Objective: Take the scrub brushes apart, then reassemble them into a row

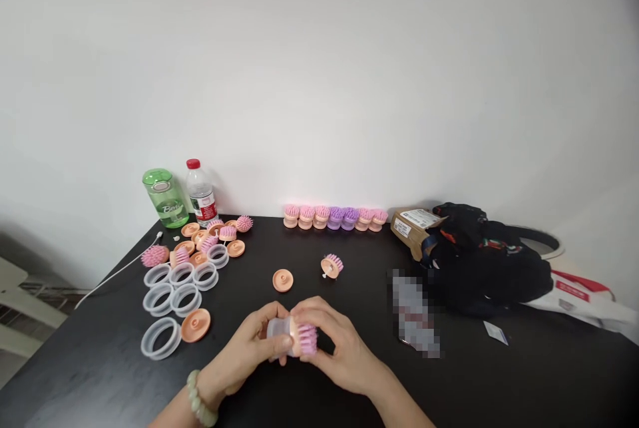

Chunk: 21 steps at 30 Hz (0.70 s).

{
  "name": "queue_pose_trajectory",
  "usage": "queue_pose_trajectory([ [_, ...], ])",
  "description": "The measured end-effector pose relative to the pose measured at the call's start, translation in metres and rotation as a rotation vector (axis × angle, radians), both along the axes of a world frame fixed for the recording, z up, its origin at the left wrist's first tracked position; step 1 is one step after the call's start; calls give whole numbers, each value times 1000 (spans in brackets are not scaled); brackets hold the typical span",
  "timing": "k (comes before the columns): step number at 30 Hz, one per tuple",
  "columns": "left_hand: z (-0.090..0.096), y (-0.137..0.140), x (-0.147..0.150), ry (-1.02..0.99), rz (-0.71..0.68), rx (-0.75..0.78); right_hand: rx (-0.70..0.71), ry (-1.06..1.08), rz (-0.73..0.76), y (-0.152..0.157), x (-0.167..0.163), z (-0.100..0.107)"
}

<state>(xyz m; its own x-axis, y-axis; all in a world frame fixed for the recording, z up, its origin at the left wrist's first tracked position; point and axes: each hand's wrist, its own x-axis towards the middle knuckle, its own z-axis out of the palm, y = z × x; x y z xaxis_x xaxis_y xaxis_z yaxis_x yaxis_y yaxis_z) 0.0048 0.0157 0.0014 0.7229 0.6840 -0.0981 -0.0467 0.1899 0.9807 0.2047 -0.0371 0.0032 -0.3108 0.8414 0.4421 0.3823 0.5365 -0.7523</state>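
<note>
Near the table's front edge, my left hand [247, 351] is closed on a translucent plastic ring [275, 329]. My right hand [347, 351] grips a scalp brush head [308, 340] with a peach base and pink bristles pointing right. Ring and brush head are pressed against each other; fingers hide part of the joint. Just beyond my hands lie a round peach disc [283, 280] with a central stub and another brush head [332, 266] tipped on its side. Several more translucent rings [160, 338] and a peach disc [196, 325] lie to the left.
Behind the rings are loose brush heads [155, 255], a green bottle [167, 198] and a water bottle [201, 195]. Assembled pink and purple brushes [335, 217] line the wall. At right are a cardboard box [412, 231], black bag [499, 275], blurred item [414, 313] and card [496, 333].
</note>
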Motion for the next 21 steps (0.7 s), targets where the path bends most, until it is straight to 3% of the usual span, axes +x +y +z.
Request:
queue_pose_trajectory([
  [4, -6, -3, 1, 42, 153, 260, -124, -13, -209, 1, -1, -12],
  [8, -3, -6, -1, -17, 145, 453, -301, 199, -148, 3, -7, -14],
  [10, -1, -7, -2, -92, 124, 392, -353, 324, -78, 3, -10, -13],
  [14, -4, -7, 1, -204, 207, 170, -353, 454, -59, 4, -12, -14],
  [21, 0, -6, 3, -130, 204, 14, -208, 374, -189, 6, -8, -16],
])
